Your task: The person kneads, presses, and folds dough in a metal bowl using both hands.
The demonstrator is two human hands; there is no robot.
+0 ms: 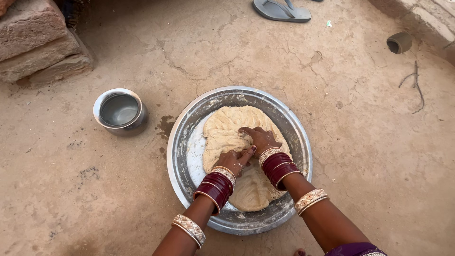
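1. Dough point(227, 130), pale tan and soft, lies as a broad, uneven slab in a round metal pan point(182, 142); its surface is lumpy and creased, and it covers most of the pan's floor.
2. The pan is shallow, dull grey steel with a wide rim, dusted white with flour on the bare left part of its base, and it sits directly on the ground.
3. The left hand point(233, 160) is curled into a loose fist, knuckles pressed down into the middle of the dough, holding nothing.
4. The right hand point(259, 138) rests just beside it, touching it, fingers bent and pushing into the dough's upper half.
5. Both wrists carry stacks of dark red bangles point(278, 167) edged with gold, and patterned gold bands sit higher up each forearm.
6. A small rounded steel pot point(120, 112), shiny and open-mouthed, stands left of the pan, near but apart.
7. The ground point(369, 142) is dry, cracked, sandy-brown earth.
8. Rough stone blocks point(38, 45) sit at the upper left; a grey sandal point(281, 10) lies at the top edge.
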